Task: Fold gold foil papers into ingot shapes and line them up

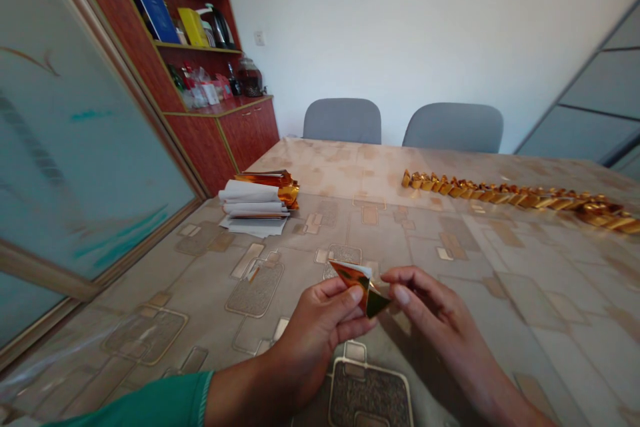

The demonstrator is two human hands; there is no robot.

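Note:
A piece of shiny gold paper (pixel 350 277) with a white back is folded into a pointed shape above the middle of the table. My left hand (pixel 325 320) grips it, thumb on the near face and fingers behind. A dark gold triangular flap (pixel 377 303) sticks out to the right. Close beside this flap is my right hand (pixel 435 313), its thumb and forefinger slightly apart and bent toward the paper. Whether its fingertips touch the edge, I cannot tell.
A stack of gold and white paper sheets (pixel 255 207) lies at the table's left. Folded gold paper pieces (pixel 510 195) form a long row at the back right. Two grey chairs (pixel 343 120) stand behind the patterned table (pixel 200 280); a red-brown cabinet (pixel 250 127) is at the left.

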